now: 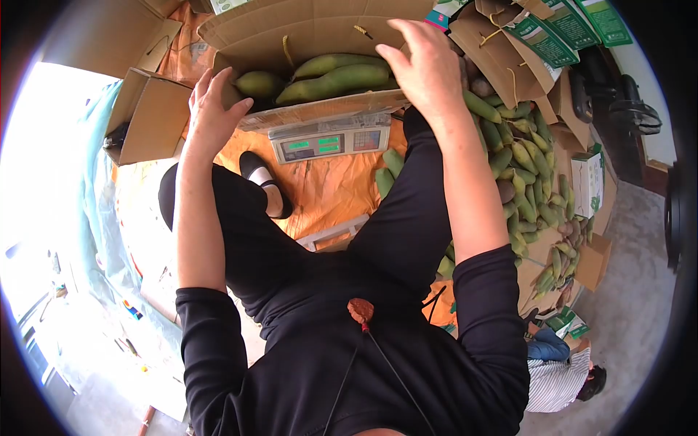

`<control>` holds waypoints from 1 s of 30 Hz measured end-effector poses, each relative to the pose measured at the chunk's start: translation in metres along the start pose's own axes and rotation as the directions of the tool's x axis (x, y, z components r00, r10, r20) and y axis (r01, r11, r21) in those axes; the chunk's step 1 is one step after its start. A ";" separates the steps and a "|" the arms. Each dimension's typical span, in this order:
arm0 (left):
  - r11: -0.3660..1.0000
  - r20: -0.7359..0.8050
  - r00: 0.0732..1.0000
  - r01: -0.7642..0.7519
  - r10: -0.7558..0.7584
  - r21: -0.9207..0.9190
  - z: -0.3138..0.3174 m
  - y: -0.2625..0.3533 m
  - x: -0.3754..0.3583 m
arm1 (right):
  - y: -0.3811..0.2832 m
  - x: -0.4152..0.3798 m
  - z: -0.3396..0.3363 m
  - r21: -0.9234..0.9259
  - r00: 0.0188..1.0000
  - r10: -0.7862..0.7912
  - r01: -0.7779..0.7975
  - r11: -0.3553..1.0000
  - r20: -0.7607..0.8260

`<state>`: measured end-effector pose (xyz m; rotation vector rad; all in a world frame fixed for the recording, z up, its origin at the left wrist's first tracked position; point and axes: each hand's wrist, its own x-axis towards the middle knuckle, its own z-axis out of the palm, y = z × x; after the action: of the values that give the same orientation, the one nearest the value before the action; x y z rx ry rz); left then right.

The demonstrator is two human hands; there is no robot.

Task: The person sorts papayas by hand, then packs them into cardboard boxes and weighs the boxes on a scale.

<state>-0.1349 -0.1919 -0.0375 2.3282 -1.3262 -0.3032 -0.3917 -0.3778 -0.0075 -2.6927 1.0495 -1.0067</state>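
Note:
An opened cardboard box holds several long green fruits, smooth and gourd-like. The box rests on a digital weighing scale whose display glows green. At the box's left end, my left hand has its thumb and fingers apart, close to or touching the cardboard edge. My right hand hovers at the box's right end, thumb spread from the fingers and nothing between them. Yellow cord handles show on the raised box flap.
A large pile of similar green fruits lies to the right. More cardboard boxes stand at left and upper right. Orange sheeting covers the floor under the scale. Another person in a striped shirt is at lower right.

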 end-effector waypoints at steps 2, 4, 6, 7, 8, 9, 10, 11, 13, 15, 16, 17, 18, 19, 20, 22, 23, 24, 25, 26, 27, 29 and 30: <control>1.000 -0.008 1.000 0.000 0.000 0.007 0.000 -0.002 0.000 | 0.016 -0.007 -0.002 -0.054 0.999 0.035 -0.035 0.998 -0.004; 1.000 -0.022 1.000 -0.009 0.010 0.021 0.001 -0.005 0.002 | 0.028 -0.013 -0.004 -0.045 0.986 0.151 -0.148 0.988 0.073; 1.000 -0.034 0.999 -0.007 0.007 0.004 0.000 -0.006 0.002 | 0.039 -0.019 -0.003 -0.078 0.975 0.201 -0.194 0.978 0.097; 1.000 -0.046 0.999 -0.006 0.005 -0.014 -0.001 -0.006 0.002 | 0.044 -0.021 -0.003 -0.113 0.961 0.251 -0.238 0.965 0.118; 1.000 -0.044 0.999 -0.007 0.007 -0.014 -0.001 -0.008 0.002 | 0.049 -0.022 -0.004 -0.094 0.935 0.307 -0.294 0.951 0.179; 1.000 -0.042 0.999 -0.003 0.002 -0.009 -0.001 -0.009 0.003 | 0.051 -0.023 -0.005 -0.096 0.934 0.310 -0.297 0.950 0.179; 1.000 -0.041 0.999 0.002 -0.002 -0.004 -0.001 -0.009 0.004 | 0.052 -0.023 -0.006 -0.104 0.921 0.339 -0.325 0.940 0.193; 1.000 -0.041 0.999 0.001 -0.001 -0.005 -0.001 -0.008 0.004 | 0.053 -0.023 -0.007 -0.110 0.907 0.366 -0.351 0.930 0.206; 0.999 -0.025 0.999 0.032 -0.033 -0.020 -0.002 -0.004 0.002 | 0.057 -0.026 -0.005 -0.139 0.899 0.377 -0.354 0.925 0.221; 0.999 -0.025 0.999 0.034 -0.035 -0.019 -0.001 -0.003 0.001 | 0.060 -0.026 -0.003 -0.167 0.891 0.389 -0.357 0.919 0.236; 0.999 -0.024 0.999 0.037 -0.037 -0.019 -0.001 -0.002 0.002 | 0.061 -0.025 -0.003 -0.178 0.864 0.421 -0.385 0.906 0.275; 0.999 -0.024 0.999 0.034 -0.035 -0.019 -0.001 -0.003 0.002 | 0.062 -0.025 -0.003 -0.190 0.835 0.453 -0.413 0.891 0.312; 0.999 -0.024 0.999 0.027 -0.028 -0.022 0.000 -0.003 0.002 | 0.062 -0.024 -0.003 -0.190 0.835 0.455 -0.414 0.890 0.310; 0.999 -0.024 1.000 0.019 -0.020 -0.025 0.001 -0.004 0.003 | 0.062 -0.023 -0.003 -0.209 0.811 0.488 -0.442 0.872 0.323; 1.000 -0.025 1.000 0.016 -0.017 -0.025 0.001 -0.004 0.003 | 0.063 -0.022 -0.003 -0.229 0.786 0.521 -0.469 0.853 0.334; 1.000 -0.026 1.000 0.017 -0.017 -0.015 0.002 -0.004 0.004 | 0.067 -0.021 -0.002 -0.225 0.769 0.538 -0.488 0.843 0.345; 1.000 -0.027 1.000 0.015 -0.015 -0.013 0.002 -0.004 0.003 | 0.069 -0.021 0.000 -0.223 0.751 0.553 -0.507 0.833 0.360; 1.000 -0.025 0.999 0.019 -0.020 -0.016 0.001 -0.003 0.003 | 0.072 -0.022 0.001 -0.220 0.753 0.553 -0.508 0.833 0.356; 1.000 -0.026 0.999 0.022 -0.023 -0.019 0.001 -0.003 0.005 | 0.076 -0.023 0.004 -0.200 0.744 0.563 -0.528 0.826 0.361; 1.000 -0.034 0.999 0.017 -0.017 -0.019 0.002 -0.005 0.006 | 0.080 -0.024 0.007 -0.180 0.735 0.571 -0.547 0.818 0.365; 1.000 -0.051 0.999 0.018 -0.019 -0.019 0.004 -0.010 0.007 | 0.082 -0.023 0.008 -0.175 0.741 0.569 -0.546 0.820 0.356; 1.000 -0.083 0.996 0.013 -0.014 -0.019 0.006 -0.016 0.009 | 0.087 -0.021 0.010 -0.193 0.652 0.615 -0.601 0.776 0.444; 0.996 -0.082 0.994 0.069 -0.073 -0.051 0.005 -0.017 0.009 | 0.091 -0.022 0.012 -0.179 0.660 0.593 -0.586 0.791 0.461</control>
<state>-0.1194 -0.1932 -0.0498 2.3252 -1.1850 -0.2539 -0.4491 -0.4346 -0.0555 -2.1369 1.6242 -0.1634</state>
